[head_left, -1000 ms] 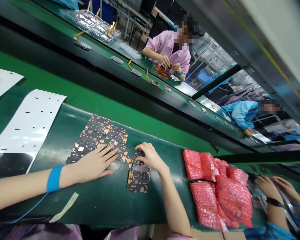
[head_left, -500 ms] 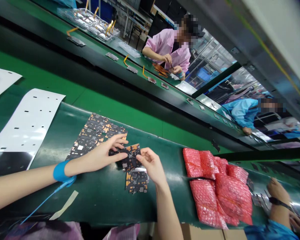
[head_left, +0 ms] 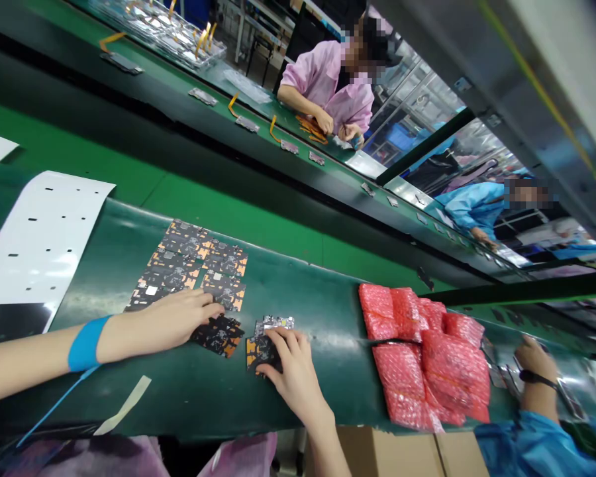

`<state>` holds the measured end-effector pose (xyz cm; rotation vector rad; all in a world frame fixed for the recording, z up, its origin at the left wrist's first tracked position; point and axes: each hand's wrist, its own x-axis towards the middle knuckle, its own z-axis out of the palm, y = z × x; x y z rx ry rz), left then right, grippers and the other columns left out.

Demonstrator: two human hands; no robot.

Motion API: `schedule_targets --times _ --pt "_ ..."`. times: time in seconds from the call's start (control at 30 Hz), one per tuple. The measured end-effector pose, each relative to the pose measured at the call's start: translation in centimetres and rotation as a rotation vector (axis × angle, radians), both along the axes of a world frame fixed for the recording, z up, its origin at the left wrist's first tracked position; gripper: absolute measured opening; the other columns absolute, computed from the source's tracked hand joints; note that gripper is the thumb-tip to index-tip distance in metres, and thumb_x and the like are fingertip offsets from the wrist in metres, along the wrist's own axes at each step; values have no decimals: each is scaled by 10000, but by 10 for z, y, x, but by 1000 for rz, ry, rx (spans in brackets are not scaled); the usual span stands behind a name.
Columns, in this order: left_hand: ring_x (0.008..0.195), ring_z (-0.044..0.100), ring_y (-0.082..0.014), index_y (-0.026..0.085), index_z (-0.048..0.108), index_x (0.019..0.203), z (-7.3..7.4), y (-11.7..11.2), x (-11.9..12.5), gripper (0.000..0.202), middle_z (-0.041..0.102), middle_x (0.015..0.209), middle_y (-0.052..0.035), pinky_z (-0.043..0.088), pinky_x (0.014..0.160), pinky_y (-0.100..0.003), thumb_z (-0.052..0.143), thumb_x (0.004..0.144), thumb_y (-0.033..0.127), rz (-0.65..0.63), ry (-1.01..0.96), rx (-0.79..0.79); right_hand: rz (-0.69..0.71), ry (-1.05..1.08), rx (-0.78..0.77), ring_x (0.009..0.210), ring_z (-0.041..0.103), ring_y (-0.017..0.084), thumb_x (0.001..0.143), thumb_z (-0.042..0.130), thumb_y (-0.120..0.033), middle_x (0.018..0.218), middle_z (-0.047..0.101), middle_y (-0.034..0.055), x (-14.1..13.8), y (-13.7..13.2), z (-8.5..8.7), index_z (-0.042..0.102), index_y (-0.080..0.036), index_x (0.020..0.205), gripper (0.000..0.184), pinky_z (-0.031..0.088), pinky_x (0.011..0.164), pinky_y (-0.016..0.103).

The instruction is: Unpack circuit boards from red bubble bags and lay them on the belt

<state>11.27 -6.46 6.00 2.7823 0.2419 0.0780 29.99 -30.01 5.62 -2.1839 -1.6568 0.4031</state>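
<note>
Black-and-orange flexible circuit pieces [head_left: 193,265] lie in rows on the dark green bench [head_left: 298,291]. My left hand [head_left: 171,320], with a blue wrist strap, rests flat at the near end of the rows, its fingertips on one loose circuit piece [head_left: 217,334]. My right hand [head_left: 288,368] presses down on a small stack of circuit pieces [head_left: 263,341] with a shiny part on top, just right of the loose piece.
Red bubble-wrap packets [head_left: 427,358] lie to the right. A co-worker's hand in a blue sleeve [head_left: 534,364] works at the far right. White perforated sheets [head_left: 40,238] lie on the left. A tape strip [head_left: 124,405] is stuck near the front edge. Two people work across the conveyor.
Both hands lifted one circuit piece off the rows half a second ago. It now lies flat under my left fingertips, and my right hand has dropped onto the small stack.
</note>
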Motion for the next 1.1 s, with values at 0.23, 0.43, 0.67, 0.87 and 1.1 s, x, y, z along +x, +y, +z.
schedule_targets --times 0.23,0.43,0.67,0.87,1.1 --pt "1291 522 -293 223 673 1278 -27 -48 -13 404 606 1400 -55 277 1139 -413 631 928 420 -97 -246 213 -28 335 -47 815 598 199 842 771 -290 816 670 21 38 21 18 712 -217 827 95 492 783 325" --pt "1253 542 -346 196 676 1289 -35 -71 -34 718 601 1399 -97 214 1143 -464 747 749 664 -22 -181 265 -450 634 73 659 657 170 889 624 -463 919 686 54 72 93 3 446 -173 1417 628 530 622 275" --pt "1280 518 -347 199 680 1285 -27 -71 -31 769 581 1421 -94 244 1120 -473 752 712 707 31 -185 266 -417 -267 -265 804 698 269 984 553 -483 905 731 135 54 90 10 558 -190 1418 524 521 687 324" --pt "1302 492 -360 199 701 1252 -20 -68 -21 793 602 1401 -59 217 1144 -489 749 677 744 -28 -216 267 284 -417 -183 1455 316 339 876 439 25 1539 447 95 70 92 -5 547 -276 1443 651 293 1162 583" --pt "1334 476 -315 155 690 1260 -18 -63 -10 773 577 1422 -96 135 1202 -467 681 755 741 -34 -226 285 199 -233 -127 1364 417 292 962 513 -108 1389 530 163 54 109 3 523 -188 1455 500 350 1147 483"
